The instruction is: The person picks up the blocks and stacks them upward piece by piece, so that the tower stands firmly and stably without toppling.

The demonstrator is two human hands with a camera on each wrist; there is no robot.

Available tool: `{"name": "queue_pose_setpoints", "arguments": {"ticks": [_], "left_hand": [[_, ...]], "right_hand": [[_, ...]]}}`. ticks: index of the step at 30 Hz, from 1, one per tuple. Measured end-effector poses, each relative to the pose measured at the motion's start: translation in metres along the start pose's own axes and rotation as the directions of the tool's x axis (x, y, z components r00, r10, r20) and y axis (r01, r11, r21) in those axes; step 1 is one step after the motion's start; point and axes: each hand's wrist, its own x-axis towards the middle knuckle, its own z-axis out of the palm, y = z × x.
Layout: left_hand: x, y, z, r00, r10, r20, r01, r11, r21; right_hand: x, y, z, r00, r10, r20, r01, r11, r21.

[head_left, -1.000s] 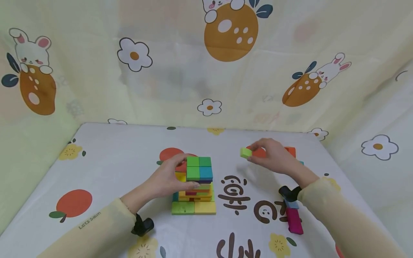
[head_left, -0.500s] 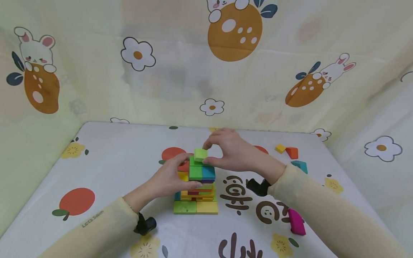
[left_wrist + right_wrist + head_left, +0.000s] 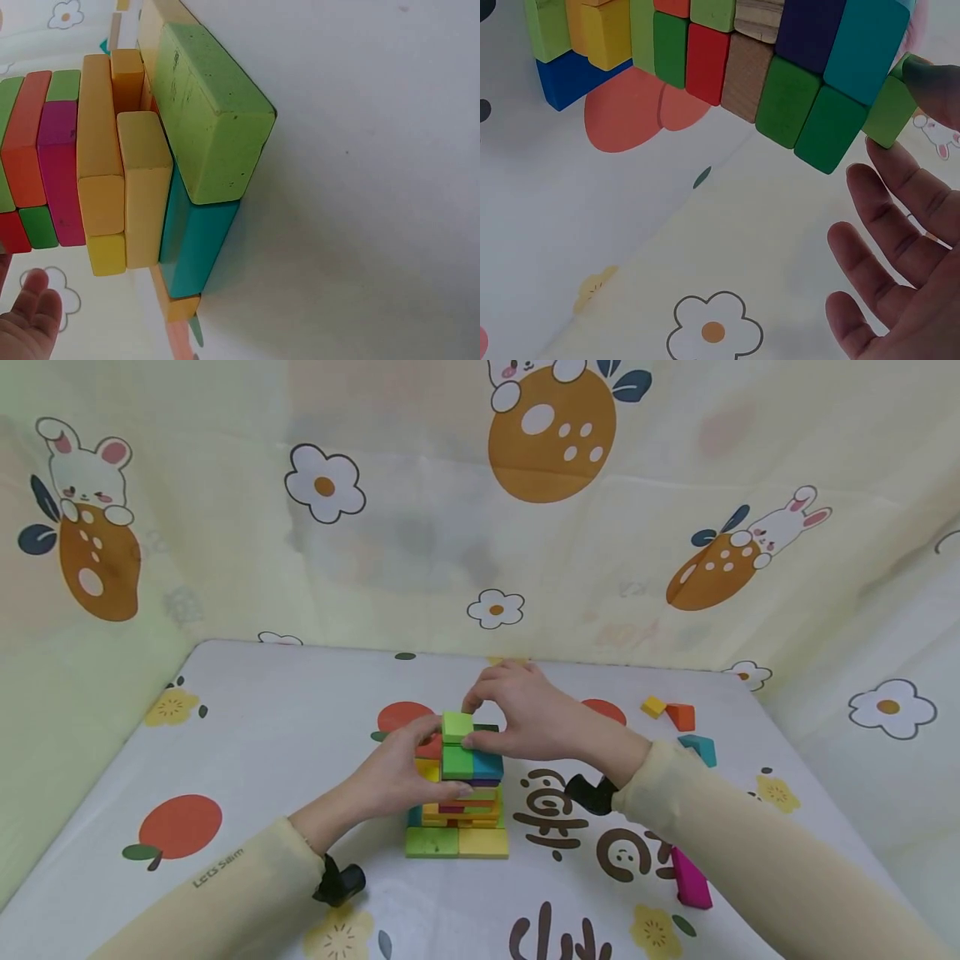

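A tower of coloured blocks (image 3: 457,806) stands mid-table on a green and yellow base. My left hand (image 3: 417,767) grips the tower's upper left side, thumb at the front and fingers behind. My right hand (image 3: 480,723) pinches a small light green block (image 3: 457,727) between thumb and forefinger, and it rests on the tower's top left corner. The right wrist view shows that light green block (image 3: 891,112) under my thumb (image 3: 934,81), with the other fingers (image 3: 889,240) spread loose. The left wrist view shows the tower's lower blocks (image 3: 214,120) and a fingertip (image 3: 31,311).
Loose blocks lie at the right: a small yellow one (image 3: 652,706), an orange one (image 3: 681,717), a teal one (image 3: 699,749) and a magenta one (image 3: 692,881) near my right sleeve. Printed cloth walls close in the white table (image 3: 262,727) at the back and sides.
My right hand carried the light green block from the right side over to the tower and lowered it onto the top. The left hand stayed on the tower.
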Motion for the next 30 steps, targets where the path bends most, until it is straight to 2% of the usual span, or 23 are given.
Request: {"name": "queue_pose_setpoints", "arguments": {"ticks": [17,20,23,25,30], "left_hand": [[0.001,0.002,0.002,1.0,-0.009,0.003,0.009,1.0,0.01],[0.001,0.002,0.002,1.0,-0.008,0.003,0.008,1.0,0.006],[0.001,0.001,0.002,1.0,-0.008,0.001,0.008,1.0,0.007],[0.001,0.002,0.002,1.0,-0.01,-0.002,0.01,1.0,0.005],[0.0,0.002,0.002,1.0,-0.013,-0.008,0.013,1.0,0.014]], "right_hand": [[-0.003,0.0,-0.004,1.0,0.012,0.029,-0.013,1.0,0.022],[-0.006,0.005,-0.009,1.0,0.025,0.004,-0.025,0.998,0.049],[-0.012,0.02,-0.022,0.995,0.082,-0.056,-0.076,0.992,0.097],[-0.017,0.038,-0.032,0.983,0.156,-0.094,-0.142,0.98,0.138],[-0.037,0.103,-0.038,0.923,0.369,-0.113,-0.346,0.921,0.182]]}}
